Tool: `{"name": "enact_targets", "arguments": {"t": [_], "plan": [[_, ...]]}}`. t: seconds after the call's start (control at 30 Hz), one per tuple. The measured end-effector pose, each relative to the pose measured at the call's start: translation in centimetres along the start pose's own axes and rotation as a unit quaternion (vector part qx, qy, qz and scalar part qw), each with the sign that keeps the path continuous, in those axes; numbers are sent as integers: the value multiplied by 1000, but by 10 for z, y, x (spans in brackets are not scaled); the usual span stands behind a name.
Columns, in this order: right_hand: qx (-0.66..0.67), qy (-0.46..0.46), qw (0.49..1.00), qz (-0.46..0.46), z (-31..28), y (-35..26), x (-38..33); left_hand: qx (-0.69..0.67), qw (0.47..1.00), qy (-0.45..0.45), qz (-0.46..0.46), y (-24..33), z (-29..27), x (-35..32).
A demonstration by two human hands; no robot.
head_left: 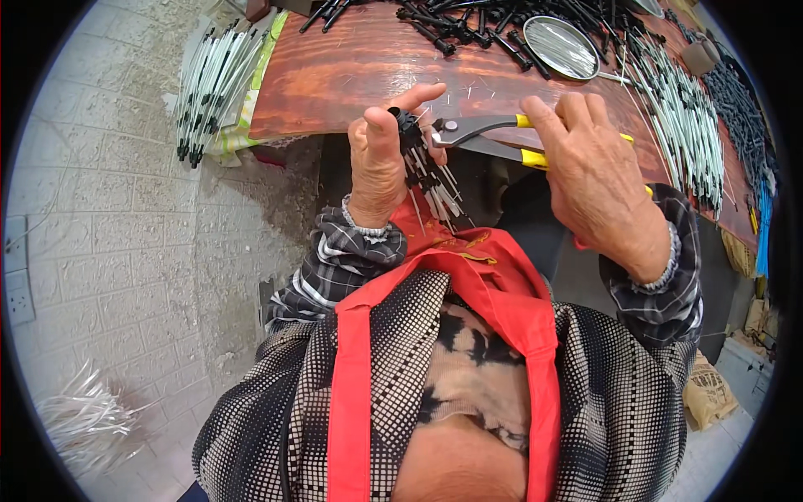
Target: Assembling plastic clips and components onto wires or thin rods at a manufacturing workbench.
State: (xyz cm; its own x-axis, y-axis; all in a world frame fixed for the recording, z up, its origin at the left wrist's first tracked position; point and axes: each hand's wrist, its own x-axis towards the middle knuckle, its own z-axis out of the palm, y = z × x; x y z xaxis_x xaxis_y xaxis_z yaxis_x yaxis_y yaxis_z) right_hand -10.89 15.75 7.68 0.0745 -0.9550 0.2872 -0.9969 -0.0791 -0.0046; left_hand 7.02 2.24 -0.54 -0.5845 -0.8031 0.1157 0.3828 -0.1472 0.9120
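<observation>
In front of my red apron (508, 259), my left hand (376, 163) is closed around a bundle of thin white and black rods (437, 188). Their dark ends gather by its thumb and index finger, and the pale ends point down toward the apron. My right hand (598, 171) grips cutting pliers (534, 157) with yellow handles, which are spread apart. The metal jaws lie beside the bundle, close to my left fingers. Whether the blades touch a rod cannot be made out.
The reddish wooden table (335, 84) carries a heap of black parts (468, 29) and an oval metal-rimmed dish (560, 48). White-and-black rods (690, 117) lie at right, with another bunch (219, 79) at left. Short thin clippings dot the tabletop. White strips (88, 422) lie lower left.
</observation>
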Motion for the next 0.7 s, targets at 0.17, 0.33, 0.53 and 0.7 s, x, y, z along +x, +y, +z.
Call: {"name": "enact_targets", "arguments": {"t": [0.17,0.33,0.53,0.7], "plan": [[-23,-24,999,-6,-6,3,2,15,999,-39,21,-2,-2,2],[-63,-25,998,1,-13,5,6,28,997,-60,36,-2,1,1],[-109,-8,994,1,-10,4,5,3,998,-48,27,-5,2,-2],[-98,24,995,-19,-11,9,0,-5,997,-72,33,-7,-4,-2]]}}
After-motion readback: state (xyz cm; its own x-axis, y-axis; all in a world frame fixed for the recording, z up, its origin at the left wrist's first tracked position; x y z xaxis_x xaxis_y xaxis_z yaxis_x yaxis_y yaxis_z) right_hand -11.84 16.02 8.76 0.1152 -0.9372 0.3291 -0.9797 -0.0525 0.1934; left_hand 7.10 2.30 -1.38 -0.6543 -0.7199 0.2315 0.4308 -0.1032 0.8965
